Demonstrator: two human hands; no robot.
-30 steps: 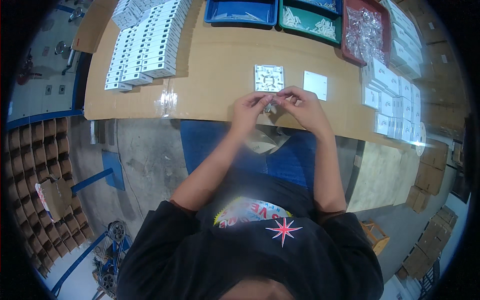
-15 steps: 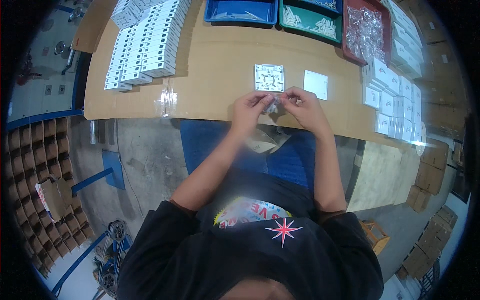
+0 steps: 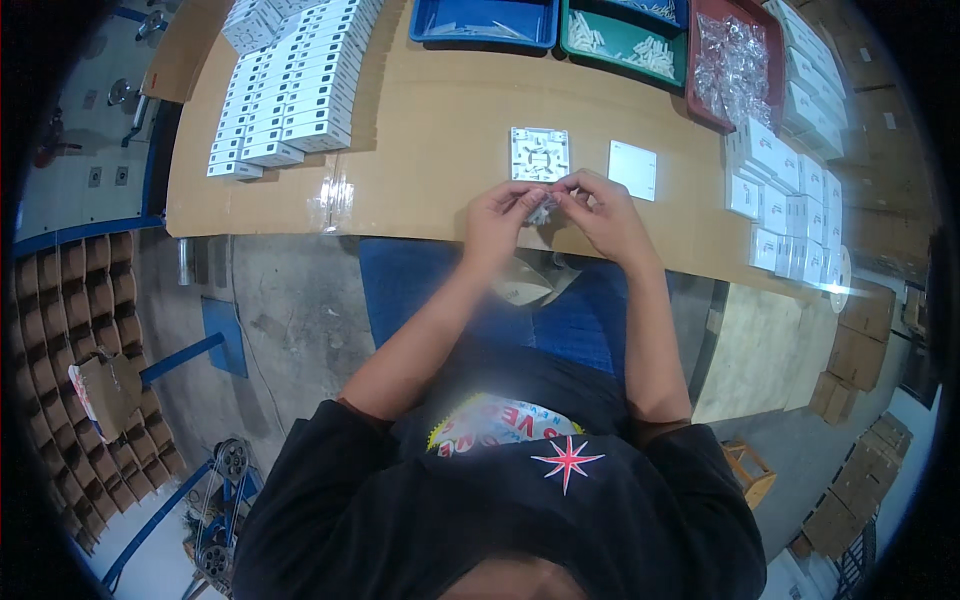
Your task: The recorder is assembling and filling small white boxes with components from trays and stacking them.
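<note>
Both of my hands pinch a small clear plastic bag (image 3: pixel 541 214) with small pale parts in it, over the table's near edge. My left hand (image 3: pixel 497 222) grips its left side, fingers closed. At the bag's other side, my right hand (image 3: pixel 603 218) pinches its upper edge between thumb and fingertips. Just beyond my fingers lies a square white plastic box base (image 3: pixel 540 155), its moulded inside facing up. A flat white square cover (image 3: pixel 632 170) rests to the right of it. What exactly the bag contains is too small to make out.
Stacked white boxes (image 3: pixel 290 100) stand at the left, more white boxes (image 3: pixel 785 200) at the right. Along the back are a blue tray (image 3: pixel 484 40), a green tray (image 3: pixel 625 66) of white plugs and a red tray (image 3: pixel 704 108) of clear bags. Brown paper (image 3: pixel 530 280) sits below my hands.
My right hand has shifted slightly left, closer to my left hand, and the bag looks more bunched between them. The box base and cover stay in place.
</note>
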